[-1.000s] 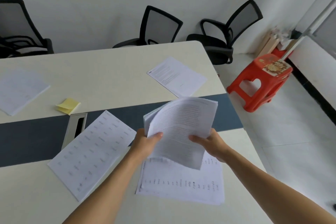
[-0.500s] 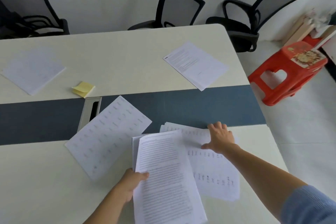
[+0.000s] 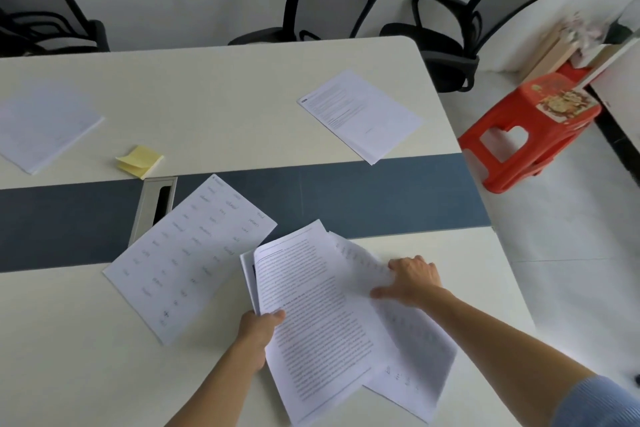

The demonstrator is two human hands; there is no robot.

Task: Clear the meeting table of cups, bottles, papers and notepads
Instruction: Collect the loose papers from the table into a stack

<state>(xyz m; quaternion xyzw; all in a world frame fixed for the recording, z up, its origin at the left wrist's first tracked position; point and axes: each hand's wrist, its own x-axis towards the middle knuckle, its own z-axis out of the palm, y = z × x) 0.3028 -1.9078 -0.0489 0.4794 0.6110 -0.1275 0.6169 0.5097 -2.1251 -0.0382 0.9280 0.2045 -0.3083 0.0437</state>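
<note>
View from above a long cream tabletop [image 3: 214,87] with a dark blue strip across its middle. Two bare hands work at the near right end.

Paper lies in five places. First, a sheaf of printed pages [image 3: 318,315] sits tilted at the near edge; the left hand [image 3: 258,333] pinches its left margin, thumb on top, the other fingers hidden beneath. Second, one loose sheet [image 3: 419,354] with faint rows of writing lies partly under that sheaf. The right hand [image 3: 412,281] presses on its upper part, fingers [image 3: 420,262] side by side and thumb stretched out to the left; the sheet's far end looks lifted and blurred. Third, one handwritten sheet [image 3: 190,253] lies flat just left of the sheaf, angled across the blue strip and covering a corner of one metal cable slot [image 3: 157,204]. Fourth, one printed sheet [image 3: 360,114] lies alone on the far right of the tabletop. Fifth, a thin stack of paper [image 3: 45,125] lies at the far left.

One yellow sticky-note pad [image 3: 140,161], top leaf curling, sits between that stack and the cable slot.

Three black office chairs [image 3: 329,0] stand along the far wall. One red plastic stool [image 3: 530,135] stands on the floor to the right. A blue sleeve [image 3: 595,402] shows on the right arm.
</note>
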